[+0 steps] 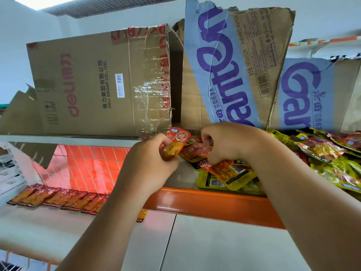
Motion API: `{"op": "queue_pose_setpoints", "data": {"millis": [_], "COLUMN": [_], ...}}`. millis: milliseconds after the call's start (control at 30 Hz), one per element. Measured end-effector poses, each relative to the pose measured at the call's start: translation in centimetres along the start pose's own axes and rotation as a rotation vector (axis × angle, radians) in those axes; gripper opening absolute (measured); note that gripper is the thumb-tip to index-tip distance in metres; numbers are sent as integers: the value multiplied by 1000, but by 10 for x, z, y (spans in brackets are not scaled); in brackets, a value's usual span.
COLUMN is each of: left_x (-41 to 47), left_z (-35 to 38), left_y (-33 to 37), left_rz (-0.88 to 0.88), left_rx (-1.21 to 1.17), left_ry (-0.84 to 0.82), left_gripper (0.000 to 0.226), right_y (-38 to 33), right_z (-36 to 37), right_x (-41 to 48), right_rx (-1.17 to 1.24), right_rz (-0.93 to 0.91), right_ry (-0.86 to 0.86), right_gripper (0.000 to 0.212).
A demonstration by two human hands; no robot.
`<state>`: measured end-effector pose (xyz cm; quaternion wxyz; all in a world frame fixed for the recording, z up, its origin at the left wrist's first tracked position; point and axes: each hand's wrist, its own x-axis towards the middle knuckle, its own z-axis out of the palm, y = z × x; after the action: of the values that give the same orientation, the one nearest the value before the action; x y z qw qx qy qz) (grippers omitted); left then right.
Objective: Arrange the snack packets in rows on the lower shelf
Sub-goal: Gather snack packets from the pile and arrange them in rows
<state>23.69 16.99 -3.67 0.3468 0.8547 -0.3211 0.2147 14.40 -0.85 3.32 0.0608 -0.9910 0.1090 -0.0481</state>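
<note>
My left hand (148,161) grips an orange-red snack packet (176,142) and holds it upright over the upper shelf (214,204). Just to its right, my right hand (228,143) curls its fingers round another orange packet (199,150) at the top of a loose pile (226,173). Yellow and red packets (328,153) lie heaped further right on the same shelf. On the lower shelf (48,222), at the left, a row of several orange packets (56,198) lies side by side.
A brown Deli carton (97,85) stands on the upper shelf at the back left. Torn blue-and-brown water cartons (234,65) lean behind the pile. The upper shelf has an orange front lip. An orange wire grid (88,163) backs the lower shelf.
</note>
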Motion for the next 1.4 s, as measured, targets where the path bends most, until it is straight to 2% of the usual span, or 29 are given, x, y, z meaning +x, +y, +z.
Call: {"op": "queue_pose_setpoints", "data": {"millis": [233, 400, 633, 800, 1033, 1200, 1400], "left_x": [-1, -2, -13, -24, -48, -79, -106], "left_z": [2, -5, -38, -74, -140, -189, -226], "left_y": [-5, -8, -42, -95, -206, -295, -383], "left_rz": [56, 53, 101, 83, 51, -32, -112], "left_rx": [-74, -254, -302, -293, -203, -178, -149], "left_ry": [146, 314, 370, 371, 363, 332, 333], "left_gripper": [35, 34, 34, 35, 38, 41, 35], "right_y": [8, 0, -36, -97, -223, -314, -385], "right_z": [-4, -13, 4, 33, 73, 118, 174], "right_x": [-2, -11, -8, 15, 43, 70, 99], "right_rx": [147, 215, 242, 275, 387, 559, 711], "right_rz": [-10, -51, -103, -177, -215, -279, -270], "right_ry": [254, 406, 592, 665, 759, 745, 677], "right_gripper": [23, 22, 23, 25, 23, 28, 31]}}
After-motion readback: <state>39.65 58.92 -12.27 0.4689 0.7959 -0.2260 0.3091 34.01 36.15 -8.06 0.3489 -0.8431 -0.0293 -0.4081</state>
